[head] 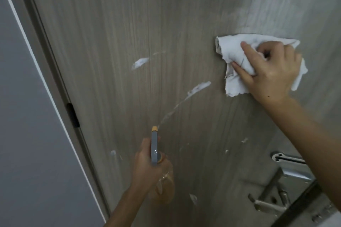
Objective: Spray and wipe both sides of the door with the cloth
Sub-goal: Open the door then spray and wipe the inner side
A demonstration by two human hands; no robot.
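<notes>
— Grey wood-grain door [114, 46] fills nearly the whole view, with the frame [46, 64] running down its left edge and the metal lever handle [287, 175] low on the right. How far along would you say?

— Early, I'd judge. White foam streaks [198, 87] sit unwiped across the panel in at least 5 spots, and a jet is leaving the nozzle right now. Only this 1 side shows; I can't tell the state of the other.

— And the hands?

— Left hand [147, 169] is clenched round the spray bottle [155, 148], low and centre, nozzle aimed up at the panel. Right hand [271, 73] presses the white cloth [232, 51] flat against the door, upper right, fingers [247, 47] spread over the bunched fabric, thumb tucked into a fold.

— So what's left?

— Wiping those streaks, then the far side.
</notes>
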